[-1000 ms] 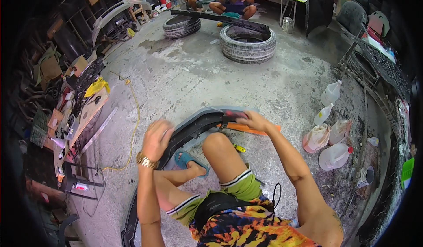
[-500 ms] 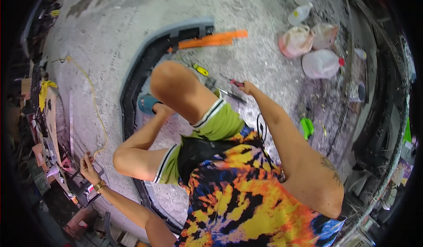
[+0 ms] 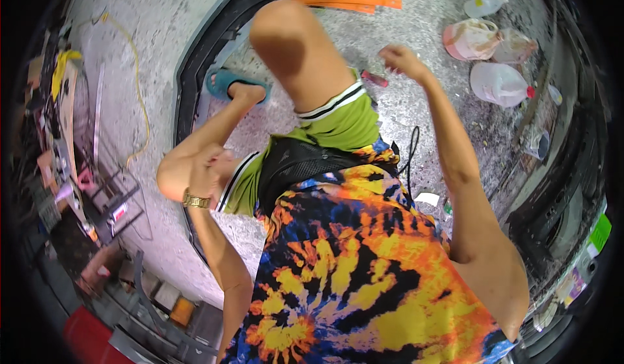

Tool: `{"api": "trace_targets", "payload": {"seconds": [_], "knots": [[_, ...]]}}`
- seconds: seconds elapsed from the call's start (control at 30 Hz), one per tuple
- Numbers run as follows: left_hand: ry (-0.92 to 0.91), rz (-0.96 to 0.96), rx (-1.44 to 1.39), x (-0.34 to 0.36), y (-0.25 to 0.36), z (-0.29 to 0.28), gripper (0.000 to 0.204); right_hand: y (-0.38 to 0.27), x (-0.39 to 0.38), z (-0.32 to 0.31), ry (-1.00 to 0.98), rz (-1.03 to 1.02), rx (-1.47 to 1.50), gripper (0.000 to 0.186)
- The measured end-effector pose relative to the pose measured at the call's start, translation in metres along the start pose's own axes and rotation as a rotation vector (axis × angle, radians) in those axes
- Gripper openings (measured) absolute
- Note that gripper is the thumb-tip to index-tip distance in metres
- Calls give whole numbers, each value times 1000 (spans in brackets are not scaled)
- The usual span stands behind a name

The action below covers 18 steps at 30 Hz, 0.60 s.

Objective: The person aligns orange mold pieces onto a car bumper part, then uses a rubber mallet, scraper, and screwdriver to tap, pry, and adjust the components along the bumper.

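Note:
My right hand (image 3: 404,62) is over the concrete floor to the right of my raised knee, its fingers loosely bent and apart with nothing visible in them. Just left of it lies a tool with a red and dark handle (image 3: 374,78), its other end hidden behind my leg. My left hand (image 3: 207,170), with a gold watch (image 3: 196,199) on the wrist, is at my left thigh near the knee. Its fingers are slightly blurred and look spread, holding nothing I can see. A long dark curved car trim piece (image 3: 186,84) runs around my sandalled foot.
Orange strips (image 3: 351,1) lie at the trim's far end. Several plastic jugs (image 3: 497,84) stand at the right. A yellow cord (image 3: 144,97) crosses the floor at left, beside a cluttered pile with a metal frame (image 3: 123,211). Black car parts (image 3: 552,201) line the right side.
My right hand has let go of the red-handled tool and lifted away to the right. My left hand has come in from the far left to my thigh. The view has shifted.

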<state>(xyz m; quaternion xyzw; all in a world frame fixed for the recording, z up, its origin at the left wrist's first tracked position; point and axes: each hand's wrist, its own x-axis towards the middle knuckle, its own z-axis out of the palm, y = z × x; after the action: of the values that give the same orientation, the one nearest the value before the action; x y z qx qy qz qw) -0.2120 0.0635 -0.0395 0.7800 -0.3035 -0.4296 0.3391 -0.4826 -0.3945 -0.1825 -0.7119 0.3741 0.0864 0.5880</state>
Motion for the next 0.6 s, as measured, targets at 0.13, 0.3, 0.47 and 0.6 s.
{"api": "trace_targets", "payload": {"seconds": [0.13,0.3,0.47,0.6], "knots": [[-94,-250,-228,-20,3,47,26,-130,-80,-44,219,-352,45,26],[-96,-49,37,-40,-7,71,31,-186,-81,46,-284,-658,-21,25],[69,28,-42,-56,29,93,26,-151,-28,189,-1035,-527,-349,39],[213,-2,32,-76,38,115,23,-160,-14,249,-1232,-250,-555,46]]}}
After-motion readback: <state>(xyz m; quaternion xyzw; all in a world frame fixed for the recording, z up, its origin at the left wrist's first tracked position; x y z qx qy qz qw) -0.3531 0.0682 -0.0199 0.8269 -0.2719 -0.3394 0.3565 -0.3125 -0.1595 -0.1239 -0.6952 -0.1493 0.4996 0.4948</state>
